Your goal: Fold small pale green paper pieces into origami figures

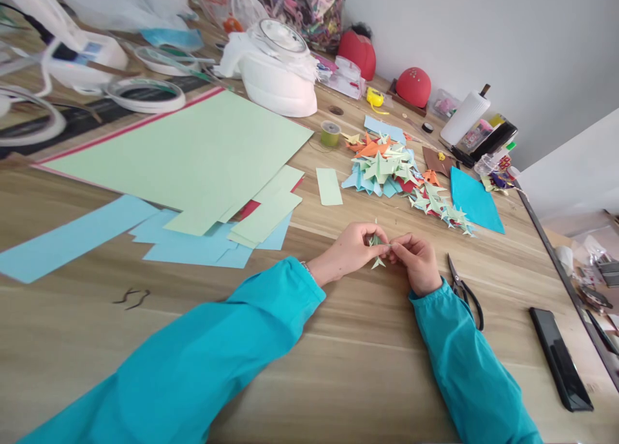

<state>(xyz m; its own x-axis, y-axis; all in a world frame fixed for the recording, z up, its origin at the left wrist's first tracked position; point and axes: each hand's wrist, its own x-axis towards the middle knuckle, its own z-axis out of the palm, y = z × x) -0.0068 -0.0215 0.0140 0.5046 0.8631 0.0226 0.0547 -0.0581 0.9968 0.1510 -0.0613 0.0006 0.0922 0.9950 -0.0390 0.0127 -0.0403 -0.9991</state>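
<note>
Over the middle of the table, my left hand (349, 252) pinches a small pale-green folded paper plane (378, 262) between thumb and fingers. My right hand (418, 263) is closed too, its thumb and fingertips meeting the left fingertips at the plane's right side. Much of the plane is hidden by the fingers. Beyond the hands lies a pile of folded paper planes (380, 167) in green, blue, orange and red, with a trail of smaller ones running to the right. Black-handled scissors (465, 294) lie beside my right sleeve.
Left of the hands are a large green sheet (193, 154), blue paper strips (193, 247) and a small green rectangle (329, 187). Behind stand a thread spool (331, 134), a white bundle (278, 77) and a yellow tape measure (374, 97). A black phone (561, 360) lies near the right edge.
</note>
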